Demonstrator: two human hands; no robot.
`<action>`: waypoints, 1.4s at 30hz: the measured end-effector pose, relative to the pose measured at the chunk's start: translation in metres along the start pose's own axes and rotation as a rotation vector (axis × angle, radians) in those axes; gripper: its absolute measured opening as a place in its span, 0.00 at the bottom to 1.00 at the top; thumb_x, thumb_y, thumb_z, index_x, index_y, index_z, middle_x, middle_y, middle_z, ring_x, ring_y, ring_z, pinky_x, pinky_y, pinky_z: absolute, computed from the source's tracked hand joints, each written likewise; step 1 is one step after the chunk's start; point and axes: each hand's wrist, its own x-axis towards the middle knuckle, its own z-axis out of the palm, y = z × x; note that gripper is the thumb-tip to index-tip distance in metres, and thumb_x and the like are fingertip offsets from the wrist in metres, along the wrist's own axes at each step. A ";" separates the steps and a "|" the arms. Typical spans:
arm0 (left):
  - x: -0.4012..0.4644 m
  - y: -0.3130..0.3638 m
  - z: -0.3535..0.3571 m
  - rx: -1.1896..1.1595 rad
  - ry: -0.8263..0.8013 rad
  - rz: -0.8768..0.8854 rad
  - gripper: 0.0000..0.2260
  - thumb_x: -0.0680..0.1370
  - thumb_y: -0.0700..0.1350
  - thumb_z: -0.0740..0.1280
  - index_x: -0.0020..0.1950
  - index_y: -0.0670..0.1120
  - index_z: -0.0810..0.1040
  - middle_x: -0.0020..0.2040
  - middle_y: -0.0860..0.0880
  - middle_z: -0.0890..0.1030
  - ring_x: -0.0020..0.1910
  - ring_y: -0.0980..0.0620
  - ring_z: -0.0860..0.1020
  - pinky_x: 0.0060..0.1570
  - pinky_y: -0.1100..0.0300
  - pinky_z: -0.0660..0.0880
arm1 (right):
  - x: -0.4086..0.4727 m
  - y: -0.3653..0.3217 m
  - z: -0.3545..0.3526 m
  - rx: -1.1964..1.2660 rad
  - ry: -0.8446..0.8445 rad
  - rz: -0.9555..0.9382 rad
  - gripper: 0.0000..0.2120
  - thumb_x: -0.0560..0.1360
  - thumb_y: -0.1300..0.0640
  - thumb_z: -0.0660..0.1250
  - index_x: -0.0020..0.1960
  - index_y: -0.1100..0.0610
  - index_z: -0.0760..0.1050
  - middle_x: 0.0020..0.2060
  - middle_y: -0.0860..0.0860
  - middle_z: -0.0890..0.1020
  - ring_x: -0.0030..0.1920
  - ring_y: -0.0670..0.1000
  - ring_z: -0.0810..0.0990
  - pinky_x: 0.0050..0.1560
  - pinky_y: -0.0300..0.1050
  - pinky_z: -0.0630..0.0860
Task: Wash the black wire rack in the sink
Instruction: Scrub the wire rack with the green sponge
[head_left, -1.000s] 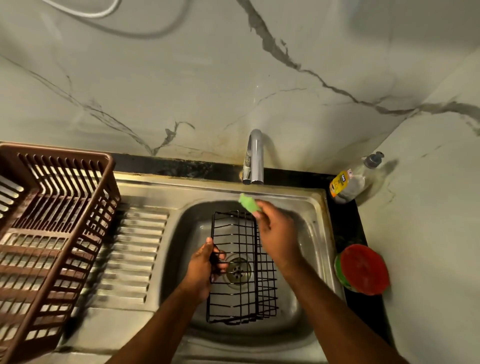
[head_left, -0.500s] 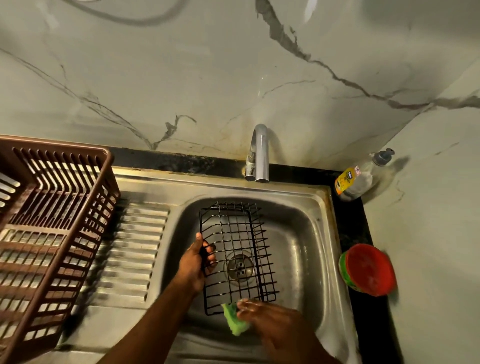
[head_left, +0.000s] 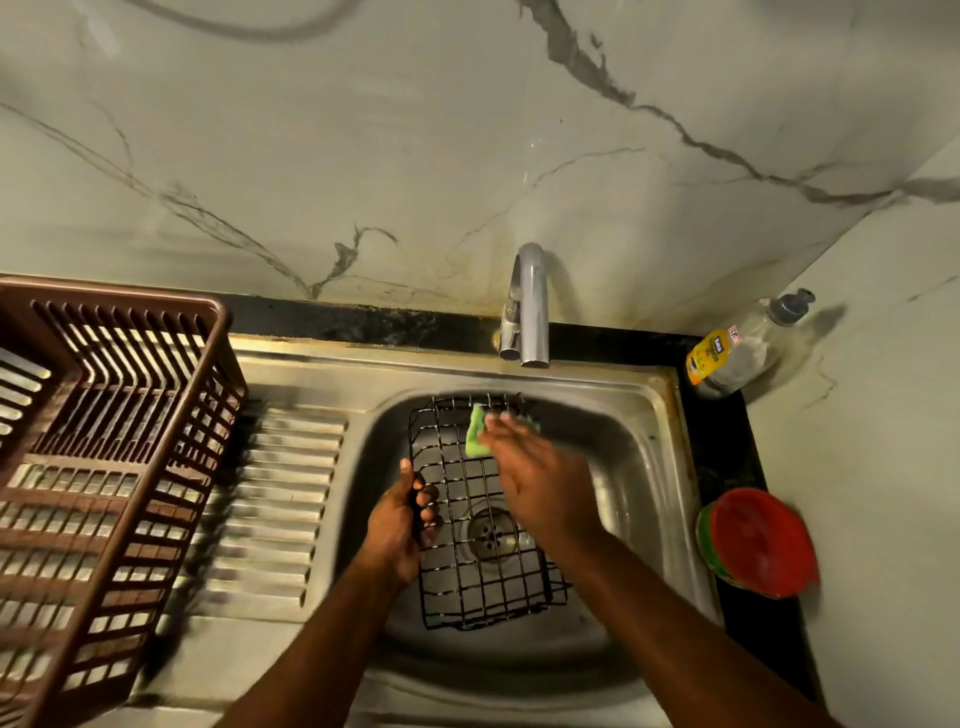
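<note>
The black wire rack (head_left: 470, 577) lies in the steel sink basin (head_left: 644, 467), over the drain. My left hand (head_left: 400, 525) grips the rack's left edge. My right hand (head_left: 540, 483) presses a green sponge (head_left: 477, 434) onto the rack's far end, just below the tap (head_left: 530, 306). The hand and sponge are blurred with motion. No water runs from the tap.
A brown plastic dish basket (head_left: 104, 467) stands on the ribbed drainboard (head_left: 280, 499) at the left. A soap bottle (head_left: 737, 348) leans in the back right corner. A red-lidded green tub (head_left: 758, 540) sits on the black counter strip to the right of the sink.
My right hand has swept the sponge from the rack's near end up to its far end, after going the other way before. My left hand keeps its grip on the rack.
</note>
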 end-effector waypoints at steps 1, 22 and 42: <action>0.004 0.000 -0.004 -0.015 0.000 0.001 0.18 0.83 0.60 0.60 0.37 0.52 0.68 0.29 0.55 0.68 0.23 0.58 0.64 0.21 0.66 0.60 | -0.015 -0.003 -0.001 0.015 -0.044 -0.038 0.16 0.77 0.61 0.63 0.63 0.56 0.81 0.62 0.53 0.83 0.61 0.52 0.83 0.51 0.49 0.85; 0.013 0.001 0.001 0.019 0.030 -0.009 0.20 0.83 0.61 0.60 0.36 0.51 0.67 0.28 0.54 0.68 0.23 0.58 0.67 0.21 0.67 0.64 | 0.011 -0.016 0.002 0.070 -0.045 -0.023 0.17 0.79 0.62 0.64 0.66 0.55 0.79 0.63 0.53 0.82 0.62 0.53 0.83 0.51 0.49 0.85; 0.020 -0.017 -0.005 -0.145 0.071 -0.067 0.21 0.83 0.61 0.59 0.36 0.51 0.66 0.28 0.55 0.66 0.22 0.58 0.64 0.19 0.67 0.62 | -0.132 -0.024 0.002 -0.228 0.021 0.189 0.15 0.75 0.58 0.65 0.58 0.60 0.84 0.54 0.57 0.86 0.51 0.53 0.87 0.44 0.46 0.85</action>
